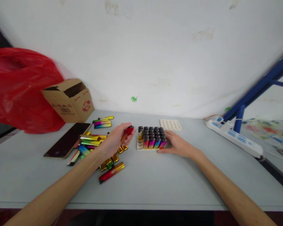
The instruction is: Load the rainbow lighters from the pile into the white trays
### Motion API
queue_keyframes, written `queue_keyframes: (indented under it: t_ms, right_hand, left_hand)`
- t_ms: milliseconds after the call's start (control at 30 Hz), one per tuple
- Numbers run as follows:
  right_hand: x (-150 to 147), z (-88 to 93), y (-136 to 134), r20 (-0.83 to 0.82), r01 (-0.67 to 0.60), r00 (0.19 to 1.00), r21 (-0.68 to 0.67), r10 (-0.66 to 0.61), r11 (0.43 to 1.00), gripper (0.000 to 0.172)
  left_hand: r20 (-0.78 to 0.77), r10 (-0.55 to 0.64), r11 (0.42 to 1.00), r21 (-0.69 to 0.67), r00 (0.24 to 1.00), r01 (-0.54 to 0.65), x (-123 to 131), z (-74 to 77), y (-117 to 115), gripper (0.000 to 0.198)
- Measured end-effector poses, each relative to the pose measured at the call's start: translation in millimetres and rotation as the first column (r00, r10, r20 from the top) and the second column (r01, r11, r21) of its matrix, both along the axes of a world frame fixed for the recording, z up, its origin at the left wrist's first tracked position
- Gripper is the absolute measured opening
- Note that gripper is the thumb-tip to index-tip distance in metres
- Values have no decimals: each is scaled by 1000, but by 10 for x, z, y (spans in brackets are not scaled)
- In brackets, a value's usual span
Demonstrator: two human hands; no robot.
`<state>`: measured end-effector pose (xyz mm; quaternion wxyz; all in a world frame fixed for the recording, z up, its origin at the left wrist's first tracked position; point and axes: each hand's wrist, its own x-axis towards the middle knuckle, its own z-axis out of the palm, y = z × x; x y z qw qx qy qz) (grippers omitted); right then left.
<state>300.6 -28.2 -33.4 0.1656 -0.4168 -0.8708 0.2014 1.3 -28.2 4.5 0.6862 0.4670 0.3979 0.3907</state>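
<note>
A red and gold lighter (127, 133) with a black top is held in my left hand (118, 138), just left of a white tray (139, 146). Rows of upright metallic lighters (152, 142) with black tops fill most of that tray; its left column shows some bare slots toward the front. My right hand (176, 144) rests against the tray's right side, thumb at the front corner and fingers behind, steadying it. Left of the tray lies a loose pile of shiny lighters (91, 142), partly hidden by my left forearm. One red and gold lighter (112, 172) lies apart in front.
Behind the tray lies a second white slotted tray (171, 124). A dark phone (67, 141), cardboard box (69, 100) and red plastic bag (23, 91) are at the left. A white power strip (234, 138) lies by a blue frame (257, 84) at the right.
</note>
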Motion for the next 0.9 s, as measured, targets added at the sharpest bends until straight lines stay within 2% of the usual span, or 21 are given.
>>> queue_keyframes:
  t_ms: [267, 400, 667, 800, 900]
  right_hand:
    - [5, -8, 2, 5, 0, 1000, 5, 0, 1000, 57]
    - [-5, 11, -2, 6, -3, 1000, 3, 3, 1000, 57]
    - [-7, 13, -8, -1, -5, 1000, 4, 5, 1000, 56]
    - [-6, -1, -4, -8, -4, 1000, 12, 4, 1000, 55]
    - [-3, -13, 5, -1, -6, 1000, 20, 6, 1000, 55]
  left_hand:
    - [-135, 141, 989, 55, 981, -135, 87, -130, -21, 35]
    - [-138, 158, 987, 9, 978, -158, 104, -124, -32, 33]
    - [71, -2, 1000, -26, 997, 4, 66, -104, 0, 37]
    - [69, 16, 997, 71, 998, -21, 52, -101, -1, 23]
    - [-20, 70, 981, 182, 997, -65, 44, -86, -2, 19]
